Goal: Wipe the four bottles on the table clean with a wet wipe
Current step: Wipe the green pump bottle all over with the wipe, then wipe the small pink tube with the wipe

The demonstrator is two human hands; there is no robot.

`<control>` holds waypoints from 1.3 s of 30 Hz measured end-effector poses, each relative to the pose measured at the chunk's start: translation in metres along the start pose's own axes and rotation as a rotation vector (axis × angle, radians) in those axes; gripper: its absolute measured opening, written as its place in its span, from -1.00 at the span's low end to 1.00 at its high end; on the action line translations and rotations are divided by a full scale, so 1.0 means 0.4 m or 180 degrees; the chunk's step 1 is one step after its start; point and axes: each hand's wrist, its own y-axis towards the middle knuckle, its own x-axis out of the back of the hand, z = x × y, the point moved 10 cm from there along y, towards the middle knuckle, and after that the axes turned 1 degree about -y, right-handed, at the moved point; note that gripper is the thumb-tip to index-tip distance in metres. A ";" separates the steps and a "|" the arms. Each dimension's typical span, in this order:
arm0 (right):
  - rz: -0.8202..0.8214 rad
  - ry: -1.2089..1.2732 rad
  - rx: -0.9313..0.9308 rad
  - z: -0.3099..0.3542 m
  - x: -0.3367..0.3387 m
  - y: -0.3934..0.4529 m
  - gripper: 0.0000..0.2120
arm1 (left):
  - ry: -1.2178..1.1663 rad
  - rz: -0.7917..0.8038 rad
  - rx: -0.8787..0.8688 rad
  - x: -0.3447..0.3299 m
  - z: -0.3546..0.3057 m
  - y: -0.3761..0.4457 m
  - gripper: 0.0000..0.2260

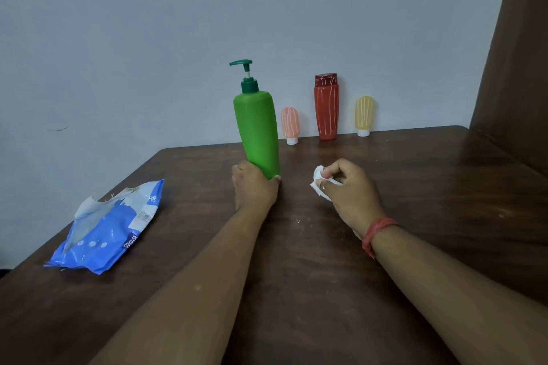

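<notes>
The green bottle (257,130) is gripped at its base by the left hand (255,187); a crumpled wipe (319,184), seemingly damp, is pinched by the right hand (351,187).

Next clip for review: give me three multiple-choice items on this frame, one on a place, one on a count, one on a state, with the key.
1. Where does the torn blue wet-wipe packet lie?
A. left of the tall green pump bottle
B. against the wall
C. under the right hand

2. How many bottles stand by the wall?
A. one
B. three
C. five

3. What does the right hand hold?
A. nothing
B. the pump head
C. a crumpled white wipe

Key: 1 A, the packet lies left of the green bottle, whose base the left hand grips. 2 B, pink tube, red bottle, yellow tube. 3 C, the right hand pinches the wipe.
</notes>
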 end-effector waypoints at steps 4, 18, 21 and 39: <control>-0.0033 0.0078 -0.0010 -0.017 -0.009 0.023 -0.87 | 0.0068 0.0017 0.0056 -0.038 0.019 0.113 -0.31; 0.0171 0.0114 0.0130 -0.041 -0.072 0.092 -0.88 | 0.0005 -0.0052 0.0208 -0.129 0.042 0.365 -0.26; 0.0241 0.0179 0.0130 -0.035 -0.086 0.096 -0.87 | -0.0009 -0.0032 0.0224 -0.141 0.043 0.391 -0.25; 0.0287 0.0321 0.0023 -0.032 -0.085 0.090 -0.89 | -0.0088 -0.0056 0.0306 -0.147 0.073 0.424 -0.30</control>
